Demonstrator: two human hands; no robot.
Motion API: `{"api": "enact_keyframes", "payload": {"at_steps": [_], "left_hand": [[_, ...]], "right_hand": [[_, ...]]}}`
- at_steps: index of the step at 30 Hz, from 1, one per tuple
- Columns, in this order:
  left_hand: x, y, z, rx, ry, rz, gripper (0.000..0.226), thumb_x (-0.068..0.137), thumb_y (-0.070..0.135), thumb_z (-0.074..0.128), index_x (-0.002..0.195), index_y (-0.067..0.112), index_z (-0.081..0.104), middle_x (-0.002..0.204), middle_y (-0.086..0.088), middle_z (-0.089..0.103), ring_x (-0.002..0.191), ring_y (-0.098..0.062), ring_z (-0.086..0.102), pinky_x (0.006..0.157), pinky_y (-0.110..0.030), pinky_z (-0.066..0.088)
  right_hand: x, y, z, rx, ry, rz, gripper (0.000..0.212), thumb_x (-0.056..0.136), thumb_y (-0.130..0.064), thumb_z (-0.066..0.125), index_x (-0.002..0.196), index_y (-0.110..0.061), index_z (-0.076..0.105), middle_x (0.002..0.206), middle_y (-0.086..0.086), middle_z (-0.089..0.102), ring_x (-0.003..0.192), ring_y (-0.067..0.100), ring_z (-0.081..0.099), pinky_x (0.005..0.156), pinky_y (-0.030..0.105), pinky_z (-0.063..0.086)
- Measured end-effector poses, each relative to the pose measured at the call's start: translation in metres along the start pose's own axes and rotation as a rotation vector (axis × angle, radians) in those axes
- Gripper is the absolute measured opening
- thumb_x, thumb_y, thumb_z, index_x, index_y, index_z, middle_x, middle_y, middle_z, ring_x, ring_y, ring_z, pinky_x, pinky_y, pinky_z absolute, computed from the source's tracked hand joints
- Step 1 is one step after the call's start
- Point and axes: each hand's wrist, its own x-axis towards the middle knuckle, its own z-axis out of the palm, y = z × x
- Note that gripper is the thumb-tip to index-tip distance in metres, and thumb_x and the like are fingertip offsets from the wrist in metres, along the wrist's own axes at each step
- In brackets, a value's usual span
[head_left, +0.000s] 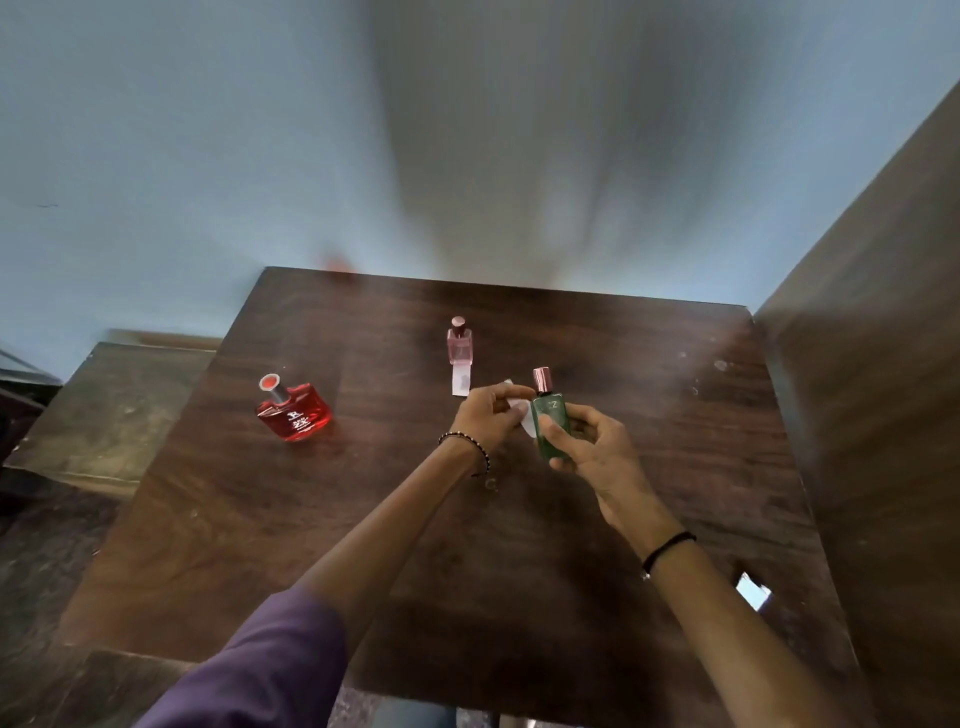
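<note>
Now: green bottle (551, 408) held over tabletop (363, 519), centre-right, with right hand (597, 452) fingers wrapped round its lower body. Long axis near upright, pink cap pointing up and away, leaning slightly left. Left hand (491, 415) fingers pinch white paper strip (525, 421) against the bottle's left side. Pink bottle (460, 345) stands behind, red bottle (295, 413) well left.

Dim, soft and blurry, with wide-angle stretching smearing the upper edges.

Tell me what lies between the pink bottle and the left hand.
A white paper strip lies on the table, seen in the head view.
</note>
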Motion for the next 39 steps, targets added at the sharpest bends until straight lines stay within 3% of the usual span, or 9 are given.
{"api": "enact_keyframes", "payload": {"at_steps": [5,8,15,17,20,25,29,34,39], "left_hand": [[0.031,-0.022,0.005,0.028,-0.055,-0.082,0.059,0.091,0.007,0.056,0.145,0.022,0.035,0.105,-0.016,0.070,0.099,-0.030,0.069,0.091,-0.050,0.056],[0.035,-0.017,0.004,0.013,-0.070,-0.122,0.068,0.093,0.002,0.053,0.151,0.021,0.022,0.106,-0.022,0.069,0.094,-0.035,0.072,0.087,-0.049,0.059],[0.056,-0.027,-0.008,0.002,-0.042,-0.178,0.033,0.093,0.002,0.063,0.121,0.002,0.044,0.109,-0.028,0.065,0.088,-0.031,0.071,0.064,-0.029,0.063],[0.063,-0.030,-0.010,0.012,-0.066,-0.182,0.017,0.091,0.004,0.067,0.100,0.003,0.053,0.094,-0.021,0.068,0.078,-0.024,0.072,0.060,-0.025,0.062],[0.073,-0.033,-0.011,0.019,-0.089,-0.203,0.025,0.086,0.006,0.074,0.070,0.009,0.055,0.067,-0.007,0.064,0.055,-0.012,0.065,0.051,-0.019,0.058],[0.086,-0.031,-0.007,0.005,-0.079,-0.247,0.017,0.082,0.011,0.080,0.082,0.000,0.068,0.067,-0.011,0.069,0.046,-0.007,0.062,0.051,-0.020,0.058],[0.096,-0.022,-0.001,0.027,-0.079,-0.247,0.027,0.079,0.013,0.082,0.088,0.007,0.058,0.076,-0.015,0.071,0.041,-0.005,0.059,0.044,-0.019,0.054],[0.109,-0.020,0.003,0.120,-0.053,-0.194,0.034,0.078,0.021,0.083,0.084,0.018,0.050,0.086,-0.012,0.075,0.060,-0.019,0.065,0.064,-0.035,0.061],[0.117,-0.026,0.007,0.152,-0.025,-0.090,0.010,0.086,0.013,0.074,0.083,0.014,0.065,0.089,-0.011,0.072,0.083,-0.029,0.070,0.079,-0.044,0.060]], "right_hand": [[0.030,0.001,0.007,-0.076,0.033,-0.001,0.040,0.083,-0.022,0.078,0.120,-0.018,0.064,0.112,0.001,0.070,0.098,0.015,0.070,0.070,0.026,0.060],[0.046,0.001,0.009,-0.108,0.065,-0.015,0.037,0.082,-0.025,0.079,0.116,-0.022,0.066,0.111,-0.003,0.070,0.097,0.013,0.071,0.071,0.028,0.060],[0.080,-0.003,0.008,-0.131,0.143,-0.052,0.031,0.078,-0.026,0.082,0.106,-0.027,0.067,0.101,-0.002,0.073,0.092,0.011,0.069,0.066,0.019,0.052],[0.089,-0.005,0.009,-0.144,0.151,-0.070,0.035,0.078,-0.024,0.083,0.110,-0.021,0.068,0.101,0.001,0.072,0.088,0.009,0.067,0.059,0.010,0.049],[0.103,-0.005,0.011,-0.156,0.153,-0.083,0.036,0.076,-0.023,0.084,0.110,-0.021,0.069,0.100,0.001,0.072,0.088,0.011,0.067,0.062,0.011,0.050],[0.120,-0.003,0.017,-0.169,0.143,-0.111,0.037,0.074,-0.021,0.085,0.107,-0.022,0.069,0.100,-0.005,0.074,0.094,0.013,0.070,0.084,0.028,0.057],[0.131,-0.003,0.018,-0.189,0.126,-0.122,0.036,0.073,-0.020,0.086,0.105,-0.022,0.069,0.103,-0.006,0.075,0.096,0.012,0.071,0.087,0.032,0.058],[0.144,-0.005,0.017,-0.205,0.154,-0.116,0.035,0.073,-0.020,0.086,0.103,-0.023,0.067,0.104,-0.006,0.074,0.098,0.011,0.070,0.080,0.024,0.055],[0.157,-0.008,0.012,-0.222,0.184,-0.124,0.038,0.072,-0.024,0.087,0.105,-0.022,0.068,0.104,-0.008,0.074,0.098,0.008,0.069,0.086,0.027,0.055]]}}
